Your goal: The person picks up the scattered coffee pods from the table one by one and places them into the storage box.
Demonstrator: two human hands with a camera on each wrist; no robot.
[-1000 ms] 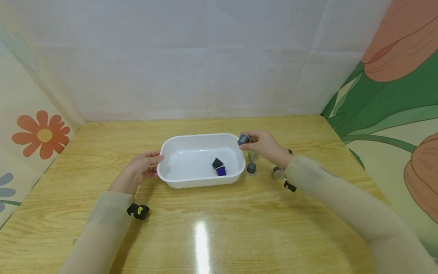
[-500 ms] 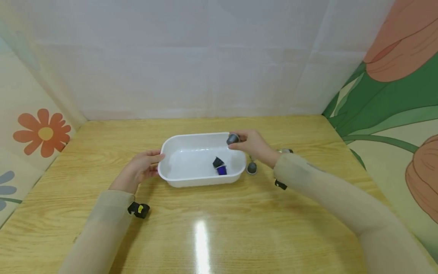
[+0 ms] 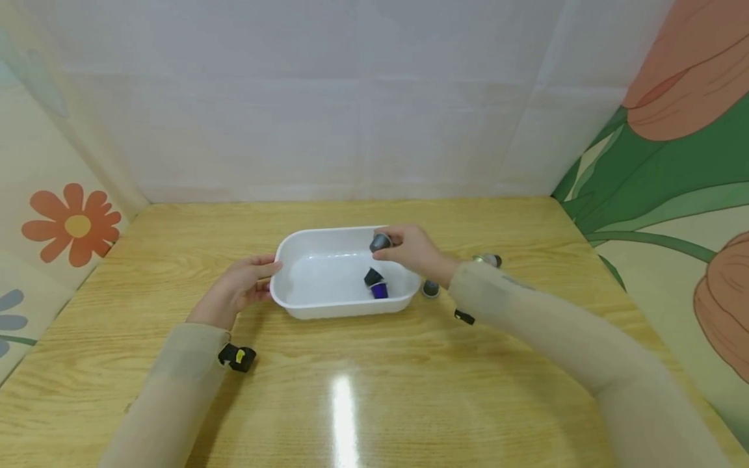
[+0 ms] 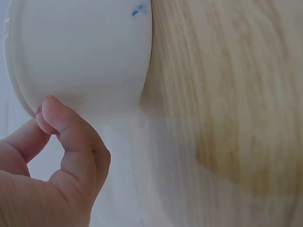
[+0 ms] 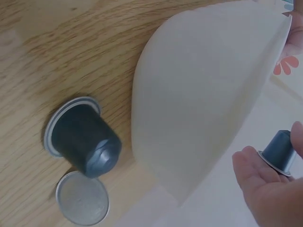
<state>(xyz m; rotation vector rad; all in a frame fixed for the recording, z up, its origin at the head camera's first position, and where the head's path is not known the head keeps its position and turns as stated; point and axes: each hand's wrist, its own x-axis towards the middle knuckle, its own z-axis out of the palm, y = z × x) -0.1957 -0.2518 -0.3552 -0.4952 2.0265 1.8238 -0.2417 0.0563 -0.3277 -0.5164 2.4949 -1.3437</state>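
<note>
My left hand pinches the left end of a white oblong tray, thumb at the rim and fingers beneath; the left wrist view shows this grip on the tray's wall. Over the right half of the tray, my right hand holds a grey-blue coffee capsule between thumb and fingers. In the right wrist view that capsule is above the rim level. A black capsule and a purple capsule lie together on the tray floor, towards the right.
Just right of the tray a dark grey capsule stands on the wooden table. Beside it in the right wrist view lies another capsule showing its pale lid. Farther right, capsules are partly hidden behind the right sleeve.
My right hand has carried the grey-blue capsule leftward, from the tray's right rim to above its inside. The left hand and tray have stayed in place.
</note>
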